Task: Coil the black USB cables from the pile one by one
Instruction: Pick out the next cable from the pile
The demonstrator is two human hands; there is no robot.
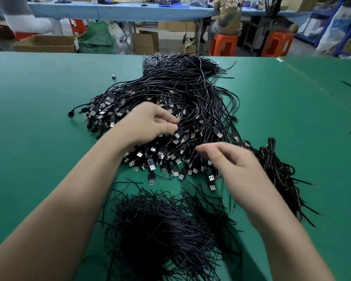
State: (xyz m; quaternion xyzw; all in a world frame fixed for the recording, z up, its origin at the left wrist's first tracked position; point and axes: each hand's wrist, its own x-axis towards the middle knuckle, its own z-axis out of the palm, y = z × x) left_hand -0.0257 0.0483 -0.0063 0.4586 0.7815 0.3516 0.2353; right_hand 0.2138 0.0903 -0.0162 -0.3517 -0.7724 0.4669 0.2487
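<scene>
Black USB cable pile [180,94] mid-table; left hand [150,122] pinching into its plug ends, right hand [237,169] loose, empty (blurred). Isolate single plug, draw cable out slowly, right hand steadying neighbours.

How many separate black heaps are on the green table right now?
3. The big USB cable pile mid-table, under the left hand; a heap of thin black strands nearest the camera; a smaller cable bundle right of the right hand. None looks hidden.
</scene>
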